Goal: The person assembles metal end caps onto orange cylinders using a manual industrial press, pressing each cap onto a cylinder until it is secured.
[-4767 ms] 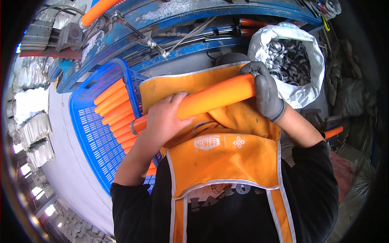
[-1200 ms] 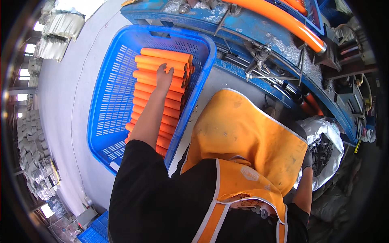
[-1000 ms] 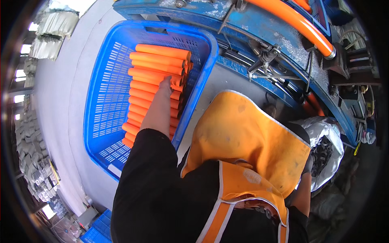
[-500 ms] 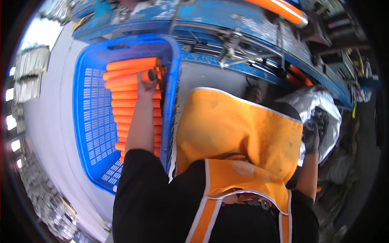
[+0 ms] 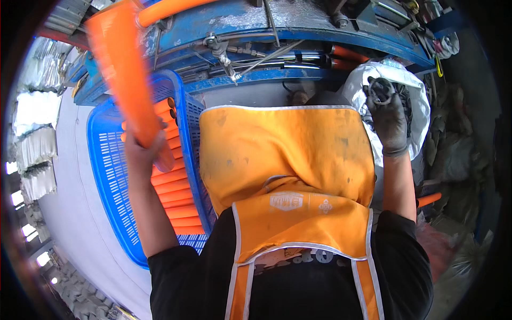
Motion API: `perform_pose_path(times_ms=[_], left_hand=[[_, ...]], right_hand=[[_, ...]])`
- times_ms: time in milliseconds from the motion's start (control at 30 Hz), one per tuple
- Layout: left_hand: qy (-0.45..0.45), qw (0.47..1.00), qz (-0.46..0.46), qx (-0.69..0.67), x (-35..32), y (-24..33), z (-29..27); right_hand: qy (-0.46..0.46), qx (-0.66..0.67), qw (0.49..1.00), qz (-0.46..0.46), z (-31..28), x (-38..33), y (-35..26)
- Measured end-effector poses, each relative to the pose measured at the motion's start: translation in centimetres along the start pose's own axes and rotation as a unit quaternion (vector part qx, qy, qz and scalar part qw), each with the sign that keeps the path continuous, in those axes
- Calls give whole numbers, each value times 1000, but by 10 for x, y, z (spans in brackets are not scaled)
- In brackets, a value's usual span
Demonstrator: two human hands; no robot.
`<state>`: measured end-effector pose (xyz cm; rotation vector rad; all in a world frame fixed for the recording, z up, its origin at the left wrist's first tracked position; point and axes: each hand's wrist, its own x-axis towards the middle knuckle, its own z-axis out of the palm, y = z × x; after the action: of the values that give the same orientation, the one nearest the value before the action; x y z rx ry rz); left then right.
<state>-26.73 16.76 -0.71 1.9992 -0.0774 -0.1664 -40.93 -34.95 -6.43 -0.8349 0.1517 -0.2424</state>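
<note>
Gripping an orange tube (image 5: 120,69) near its lower end, the left hand (image 5: 146,146) held it tilted over a blue basket (image 5: 114,160) of stacked tubes (image 5: 176,194). The gloved right hand (image 5: 390,121), fingers curled around a ring (image 5: 391,92), was above a white sack (image 5: 421,104). An apron (image 5: 288,138) covered the lap between. Beyond stood a blue bench (image 5: 186,29), its top scuffed and speckled; grey floor (image 5: 69,165) lay at left, edged by pale bundles (image 5: 40,114).

Black shirt (image 5: 309,296), short-sleeved, bears pale chest print (image 5: 323,256); orange apron (image 5: 288,149), smudged, has pale edging (image 5: 301,245), two straps (image 5: 241,290) and white bib emblems (image 5: 286,201); a dark grey glove (image 5: 393,140) covers the right hand (image 5: 389,120)
</note>
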Motion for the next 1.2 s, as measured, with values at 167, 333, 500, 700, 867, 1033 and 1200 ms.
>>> perform_pose_path(times_ms=[167, 333, 500, 700, 867, 1033, 1200], left_hand=[[-230, 938, 141, 220, -40, 45, 74], [-315, 908, 146, 236, -48, 54, 96], [-334, 898, 162, 236, -52, 46, 105], [-327, 895, 149, 266, -54, 43, 114], [-300, 895, 157, 292, -62, 34, 121], [-275, 893, 179, 307, -67, 33, 130], [-227, 897, 191, 327, -68, 48, 127]], right_hand=[[-24, -168, 985, 11, 77, -19, 10], [-107, -252, 962, 18, 78, -31, -7], [-209, -454, 865, -40, 75, -31, -16], [-206, -480, 846, -107, 75, -33, 6], [-229, -522, 814, -107, 72, -29, 6], [-208, -557, 797, -105, 70, -37, 6], [-146, -514, 843, -53, 86, -43, 8]])
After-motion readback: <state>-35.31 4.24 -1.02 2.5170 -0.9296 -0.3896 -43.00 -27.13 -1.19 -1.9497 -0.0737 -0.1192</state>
